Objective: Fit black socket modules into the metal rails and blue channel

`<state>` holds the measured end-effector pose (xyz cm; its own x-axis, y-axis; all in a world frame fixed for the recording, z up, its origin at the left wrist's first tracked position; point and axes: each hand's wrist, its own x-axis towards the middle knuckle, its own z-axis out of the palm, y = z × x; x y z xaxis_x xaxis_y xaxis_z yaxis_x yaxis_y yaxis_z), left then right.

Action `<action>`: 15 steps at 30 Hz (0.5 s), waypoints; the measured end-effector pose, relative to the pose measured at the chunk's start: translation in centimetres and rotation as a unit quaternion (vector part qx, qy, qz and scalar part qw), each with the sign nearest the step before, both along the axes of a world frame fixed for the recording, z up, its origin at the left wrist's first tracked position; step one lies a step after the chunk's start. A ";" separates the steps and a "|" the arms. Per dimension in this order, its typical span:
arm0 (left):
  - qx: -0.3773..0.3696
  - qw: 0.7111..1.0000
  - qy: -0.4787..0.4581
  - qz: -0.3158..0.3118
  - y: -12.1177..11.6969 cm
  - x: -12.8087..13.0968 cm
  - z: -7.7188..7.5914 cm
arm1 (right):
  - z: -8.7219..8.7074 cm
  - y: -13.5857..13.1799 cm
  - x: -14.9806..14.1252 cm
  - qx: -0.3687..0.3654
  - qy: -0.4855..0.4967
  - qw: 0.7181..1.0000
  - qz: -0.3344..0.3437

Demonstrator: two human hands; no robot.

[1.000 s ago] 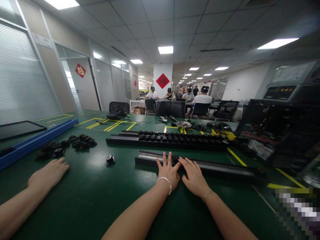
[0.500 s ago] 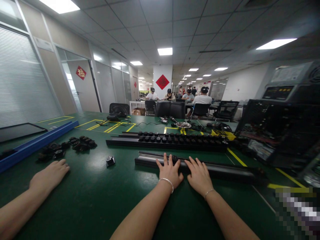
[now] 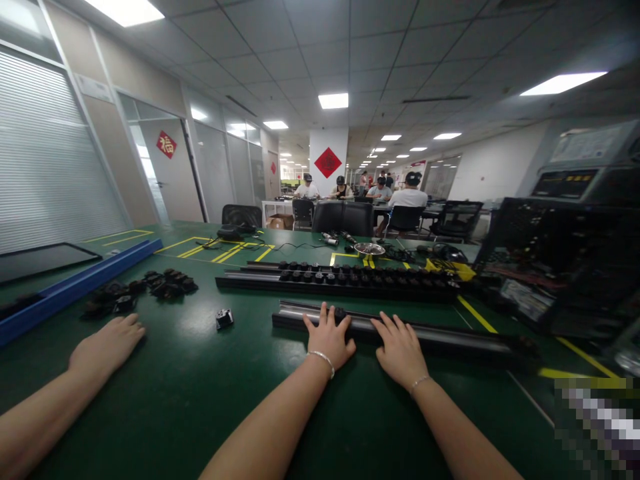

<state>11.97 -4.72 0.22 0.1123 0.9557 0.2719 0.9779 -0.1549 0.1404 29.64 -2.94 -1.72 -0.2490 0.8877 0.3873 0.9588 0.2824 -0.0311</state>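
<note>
My left hand (image 3: pixel 330 341) rests with spread fingers on the near edge of a long black channel rail (image 3: pixel 455 337). Right of it, my right hand (image 3: pixel 400 350) lies open, its fingertips on the same rail. A small black part (image 3: pixel 340 313) sits in the rail by the fingertips of my left hand; whether they touch it I cannot tell. Left of the rail's end, a small black block with a shiny face (image 3: pixel 225 319) stands alone on the green table (image 3: pixel 200 407).
Beyond lie black rails (image 3: pixel 250 281) lined with round black parts. Another person's arm (image 3: pixel 107 343) reaches in from the left, near a pile of black parts (image 3: pixel 170 283) and a blue channel (image 3: pixel 105 277). An open computer case (image 3: pixel 575 260) stands right; a metal dish (image 3: pixel 369 249) sits farther back.
My left hand has slid left along the rail, widening the space between my hands, and the small black part shows more. My right hand stays almost in place.
</note>
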 end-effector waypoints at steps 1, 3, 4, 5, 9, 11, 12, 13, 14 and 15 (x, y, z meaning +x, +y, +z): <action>-0.001 1.000 0.000 0.003 0.0 -0.4 0.1 | 0.0 0.0 0.0 0.000 0.000 1.000 -0.001; 0.001 1.000 0.003 0.008 0.0 -1.1 0.1 | 0.0 0.0 0.0 0.001 -0.002 1.000 -0.004; 0.002 1.000 0.005 0.010 0.0 -1.5 0.1 | 0.1 0.0 0.0 0.002 -0.004 1.000 -0.005; 0.003 1.000 0.007 0.013 0.0 -1.9 0.1 | 0.1 -0.1 0.0 0.003 -0.007 1.000 -0.006; 0.004 1.000 0.014 0.022 0.0 -3.0 0.1 | 0.3 -0.2 -0.1 0.002 -0.013 1.000 -0.006; 0.002 1.000 0.016 0.022 -0.1 -3.2 0.3 | 0.4 -0.2 -0.1 0.000 -0.013 1.000 -0.007; -0.001 1.000 0.018 0.023 -0.1 -3.2 0.4 | 0.4 -0.2 -0.1 -0.001 -0.012 1.000 -0.007; -0.004 1.000 0.020 0.024 -0.1 -3.2 0.5 | 0.4 -0.2 -0.1 -0.002 -0.012 1.000 -0.007; -0.006 0.999 0.022 0.025 -0.1 -3.2 0.5 | 0.4 -0.2 -0.1 -0.002 -0.012 1.000 -0.007; -0.006 0.999 0.023 0.026 -0.1 -3.3 0.6 | 0.4 -0.2 0.0 -0.002 -0.012 1.000 -0.007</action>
<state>8.68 -4.83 0.81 0.0740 0.9639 0.2559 0.9902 -0.1015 0.0959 29.59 -3.12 -1.37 -0.2447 0.8927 0.3784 0.9634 0.2680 -0.0093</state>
